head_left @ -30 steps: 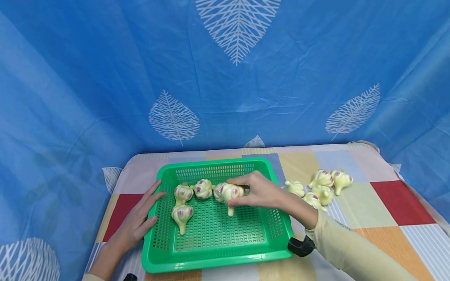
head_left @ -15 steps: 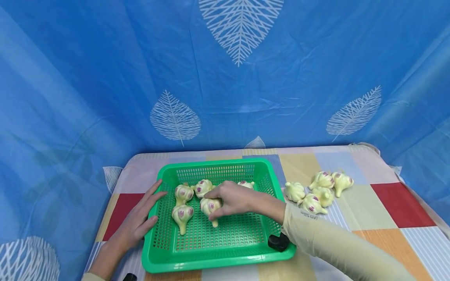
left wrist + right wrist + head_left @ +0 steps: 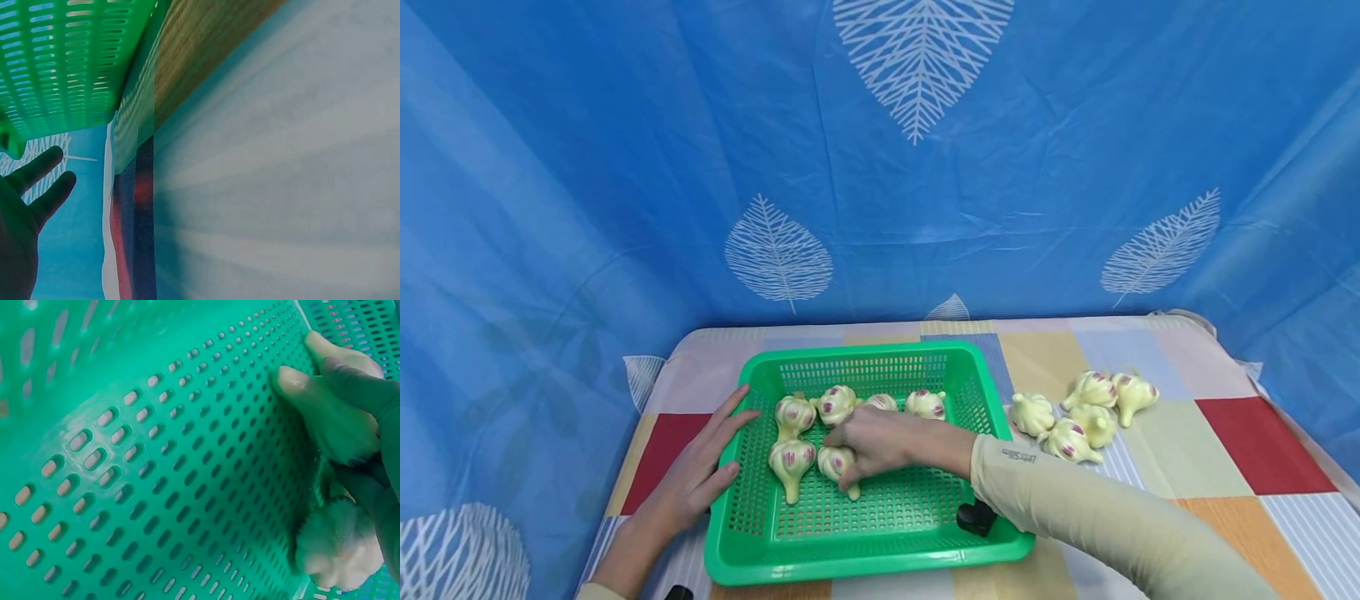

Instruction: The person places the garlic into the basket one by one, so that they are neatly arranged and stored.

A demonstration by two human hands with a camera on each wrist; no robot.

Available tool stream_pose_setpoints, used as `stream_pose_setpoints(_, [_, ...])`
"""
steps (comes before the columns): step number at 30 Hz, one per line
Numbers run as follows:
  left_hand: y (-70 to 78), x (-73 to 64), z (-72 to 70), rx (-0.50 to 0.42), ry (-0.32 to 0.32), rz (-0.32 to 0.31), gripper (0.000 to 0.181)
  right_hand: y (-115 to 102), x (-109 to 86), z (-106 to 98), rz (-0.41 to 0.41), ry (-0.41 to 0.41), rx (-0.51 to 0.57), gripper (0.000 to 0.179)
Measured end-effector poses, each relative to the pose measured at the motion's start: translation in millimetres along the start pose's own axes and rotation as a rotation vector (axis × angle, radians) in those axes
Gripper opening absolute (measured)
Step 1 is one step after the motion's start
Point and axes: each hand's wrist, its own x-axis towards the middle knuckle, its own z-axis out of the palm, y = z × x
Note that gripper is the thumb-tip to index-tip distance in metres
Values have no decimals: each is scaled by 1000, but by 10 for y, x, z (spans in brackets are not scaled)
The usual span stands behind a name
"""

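Inside a green plastic basket (image 3: 865, 575) my right hand (image 3: 880, 442) holds a garlic bulb (image 3: 837, 462) between thumb and fingers, low over the slotted floor. In the right wrist view that garlic bulb (image 3: 334, 419) has its stem toward the basket floor, with another bulb (image 3: 340, 547) below it. Two bulbs stand at the left, the nearer garlic bulb (image 3: 792, 467) beside the held one. Along the back lie a garlic bulb (image 3: 837, 404), one partly hidden behind my hand, and another bulb (image 3: 927, 404). My left hand (image 3: 688, 479) rests at the basket's left rim, fingers extended.
Right of the basket, several garlic bulbs (image 3: 1071, 442) lie grouped on the patchwork tablecloth (image 3: 1206, 450). A blue curtain (image 3: 985, 208) with white leaf prints hangs behind and beside the table. A black wrist strap part (image 3: 976, 518) hangs over the basket near its right wall.
My right hand has carried the garlic bulb left and toward the front, down beside the left bulbs. Two back bulbs it had covered now show more. My left hand has stayed put.
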Motion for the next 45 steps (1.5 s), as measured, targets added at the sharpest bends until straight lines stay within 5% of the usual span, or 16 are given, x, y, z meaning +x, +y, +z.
stream_pose_setpoints(14, [-29,-7,27,-20,14,28,58,-64,24,31,19,-48,-185,68])
stream_pose_setpoints(25, [-34,-22,29,-22,23,36,58,-133,-62,-133,-35,-30,-265,62])
stream_pose_setpoints(35, [-17,0,8,-13,11,25,61,-205,-405,-485,-30,121,-150,50])
stream_pose_setpoints(40, [-11,-7,3,-16,6,16,60,-229,-651,-590,66,232,-152,60])
stream_pose_setpoints(45, [-5,-10,1,-38,0,12,59,-251,-932,-648,182,253,-95,68])
